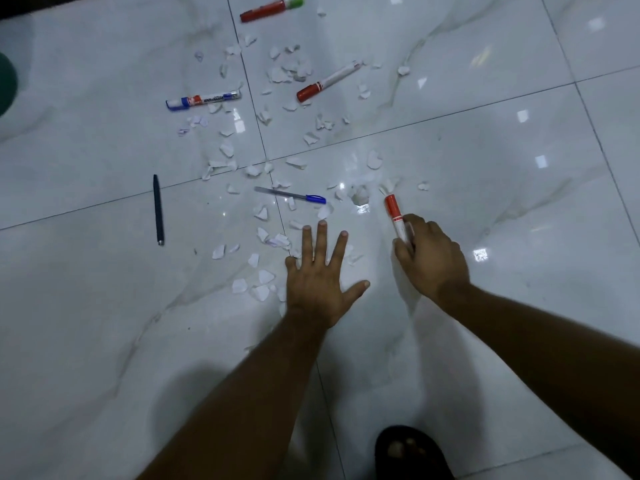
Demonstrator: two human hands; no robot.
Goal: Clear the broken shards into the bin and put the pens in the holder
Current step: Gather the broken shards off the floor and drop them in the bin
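While gripping one red-capped marker [394, 213] in right hand [429, 258], looks barely started on the job. Holds left hand [318, 275] spread flat, fingers straight, among shards [287, 69]; can't tell if touching floor [519, 202]. Shows no pen stowed, no piece binned. Left to collect: blue whiteboard marker [204, 99], green-ended red marker [272, 8], second red marker [329, 81], ballpoint [291, 195], dark pen [158, 209], plus white bits all over tiles. No holder in view; dark green obj [7, 84] at left edge, poss. bin, can't tell.
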